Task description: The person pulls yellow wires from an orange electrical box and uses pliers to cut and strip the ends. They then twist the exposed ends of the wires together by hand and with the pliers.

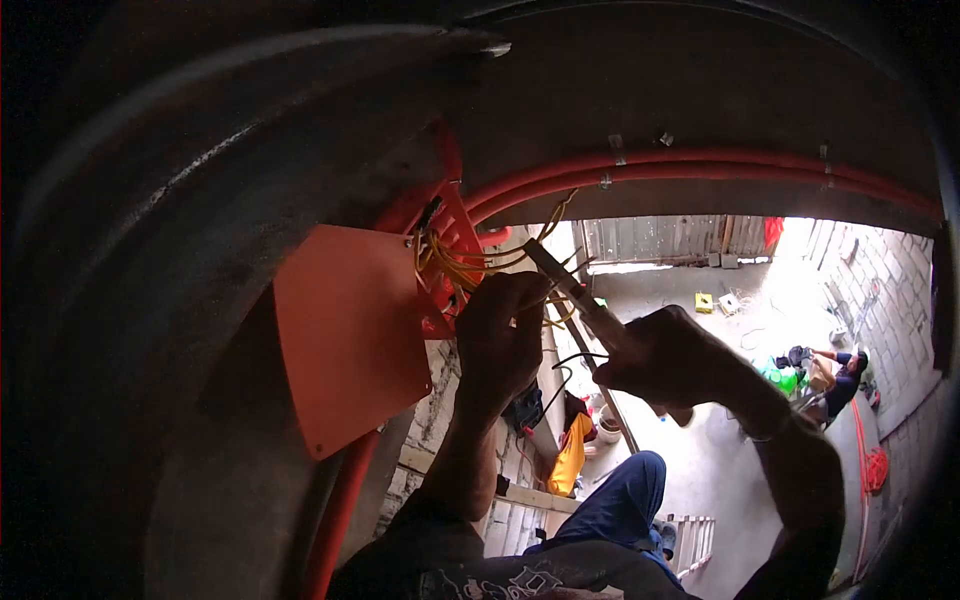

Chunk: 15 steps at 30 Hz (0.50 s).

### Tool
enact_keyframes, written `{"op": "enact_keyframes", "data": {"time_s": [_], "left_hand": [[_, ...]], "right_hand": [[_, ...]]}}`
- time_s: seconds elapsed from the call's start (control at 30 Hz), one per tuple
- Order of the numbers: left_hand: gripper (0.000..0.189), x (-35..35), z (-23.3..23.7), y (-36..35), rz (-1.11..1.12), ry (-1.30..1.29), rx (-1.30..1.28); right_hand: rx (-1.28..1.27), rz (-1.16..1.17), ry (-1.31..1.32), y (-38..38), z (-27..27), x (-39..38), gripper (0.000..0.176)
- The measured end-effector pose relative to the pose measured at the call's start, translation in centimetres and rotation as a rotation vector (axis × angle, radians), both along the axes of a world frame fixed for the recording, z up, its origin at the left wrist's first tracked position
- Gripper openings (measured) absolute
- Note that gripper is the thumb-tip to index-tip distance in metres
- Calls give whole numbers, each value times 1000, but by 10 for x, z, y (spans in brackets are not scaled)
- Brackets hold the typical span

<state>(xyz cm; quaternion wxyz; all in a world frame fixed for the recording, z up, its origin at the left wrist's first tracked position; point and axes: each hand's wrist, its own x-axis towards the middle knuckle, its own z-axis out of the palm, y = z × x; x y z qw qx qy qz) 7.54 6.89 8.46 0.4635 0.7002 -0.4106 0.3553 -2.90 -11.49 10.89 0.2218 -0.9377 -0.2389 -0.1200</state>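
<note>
A red electrical box (462, 240) hangs under the dark ceiling, its orange-red cover (350, 335) swung out to the left. Yellow and dark wires (470, 262) come out of the box towards my hands. My left hand (500, 335), just right of the box, has its fingers pinched together at the wires; the exact strand between them is too dark to make out. My right hand (665, 360) is wrapped round the handle of a long flat tool (560, 272), which slants up and left, its tip beside the wires above my left fingertips.
Red conduits (700, 165) run along the ceiling to the right. Below are a ladder (692, 543), a yellow cloth (570, 455) and a bucket (607, 425). A person (845, 382) sits low at the right, near a brick wall (890, 290). Red tubing (876, 470) lies there.
</note>
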Motion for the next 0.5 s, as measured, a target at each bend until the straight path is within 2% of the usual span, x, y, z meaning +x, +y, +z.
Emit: {"op": "enact_keyframes", "data": {"time_s": [0.03,0.07,0.13,0.2,0.27,0.3,0.33,0.4,0.43,0.5], "left_hand": [[9,0,0,2,2,-4,-5],[9,1,0,4,6,-26,2],[10,1,1,10,12,-57,7],[16,-8,11,12,-95,325,-78],[18,-13,16,13,-142,362,-118],[19,-14,17,13,-189,406,-157],[19,-13,16,13,-190,403,-159],[28,-9,12,13,-300,582,-310],[28,-7,10,15,-299,582,-311],[29,-7,9,15,-366,598,-353]], "right_hand": [[-21,1,-28,-1,-8,7,32],[-24,3,-32,0,-17,18,32],[199,-72,-164,6,-22,35,26],[215,-36,-103,3,-17,48,33],[256,-3,-315,5,-24,70,43],[206,34,-337,5,-23,77,45],[204,35,-340,5,-24,85,45],[261,133,-470,8,-22,95,39],[228,125,-483,13,-14,89,29],[200,124,-579,12,-18,96,27]]}}
